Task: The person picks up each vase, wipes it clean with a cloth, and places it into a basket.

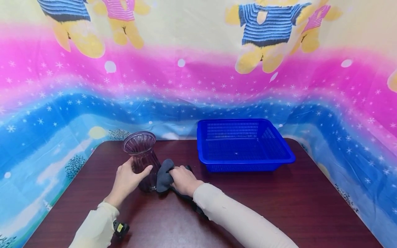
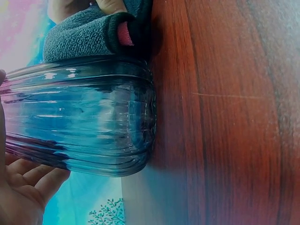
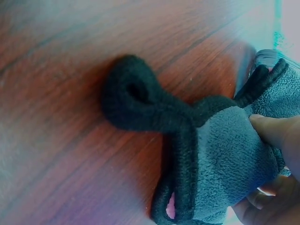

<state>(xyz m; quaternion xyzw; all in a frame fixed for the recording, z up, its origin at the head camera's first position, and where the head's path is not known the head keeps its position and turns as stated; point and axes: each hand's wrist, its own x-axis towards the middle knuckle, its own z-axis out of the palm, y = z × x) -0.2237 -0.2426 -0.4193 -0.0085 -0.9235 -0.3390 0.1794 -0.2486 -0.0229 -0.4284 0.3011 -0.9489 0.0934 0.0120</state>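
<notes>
A ribbed, purple-tinted glass vase [image 1: 145,168] with a flared rim stands upright on the table, left of the middle. My left hand [image 1: 125,179] holds it round the side, thumb in front and fingers behind. In the left wrist view the lower body of the vase [image 2: 89,117] shows, with its base on the table. My right hand [image 1: 184,181] grips a dark grey cloth [image 1: 165,175] and presses it against the right side of the vase. The right wrist view shows the bunched cloth [image 3: 229,159] with dark edging and a bit of pink; its lower part lies on the table.
A blue plastic basket [image 1: 248,161] with perforated walls stands at the back right of the dark red-brown table [image 1: 273,206]. A patterned curtain [image 1: 186,79] hangs behind and along both sides. A small black device [image 1: 121,228] sits at the left wrist.
</notes>
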